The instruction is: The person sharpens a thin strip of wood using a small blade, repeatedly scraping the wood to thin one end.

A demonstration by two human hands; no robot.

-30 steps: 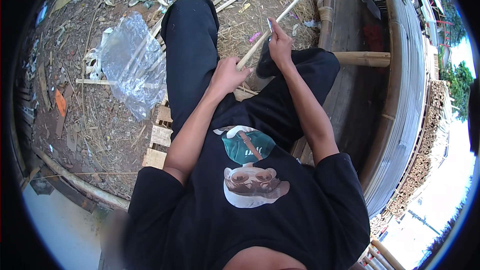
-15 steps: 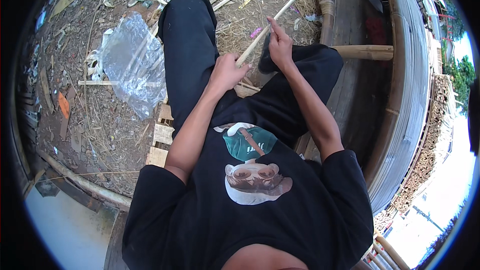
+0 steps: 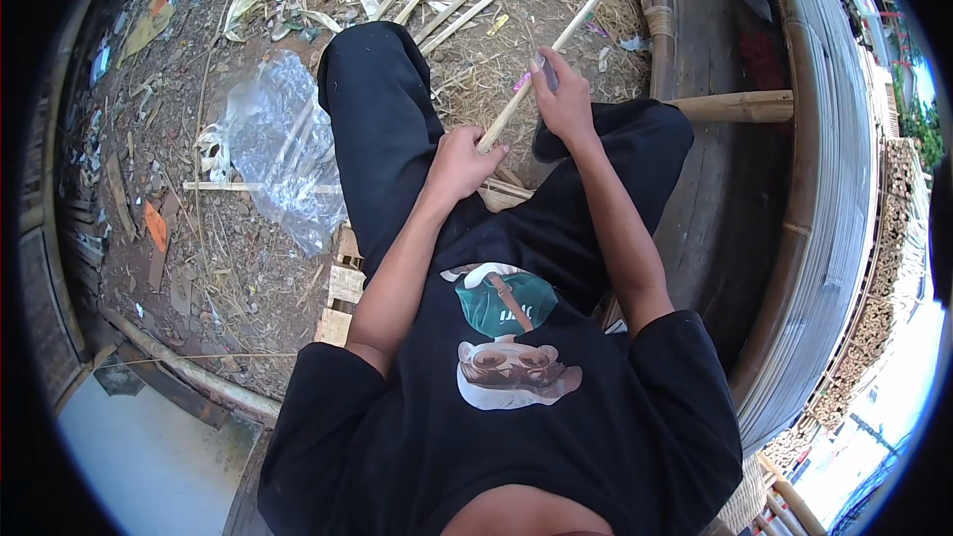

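A long, pale bamboo strip (image 3: 586, 15) slants from my lap up to the far right. My left hand (image 3: 464, 165) is closed around its near end, beside my left thigh. Farther along the strip, my right hand (image 3: 566, 104) is closed on what looks like a knife. Only a thin grey part of this knife (image 3: 548, 74) shows, next to the strip; its handle is hidden in my fist. Below the right hand, between my legs, lies a dark shape that I cannot clearly make out.
Crumpled clear plastic (image 3: 283, 124) lies left of my leg. Several split bamboo strips (image 3: 462, 8) are scattered ahead on the littered ground. A bamboo crossbar (image 3: 735, 106) and a woven bamboo wall (image 3: 819, 228) stand at right. Wooden slats (image 3: 342, 286) sit by my left hip.
My right hand has turned and shifted slightly nearer along the strip, and the grey blade now shows beside it. The left hand keeps its grip. The whole view has shifted a little.
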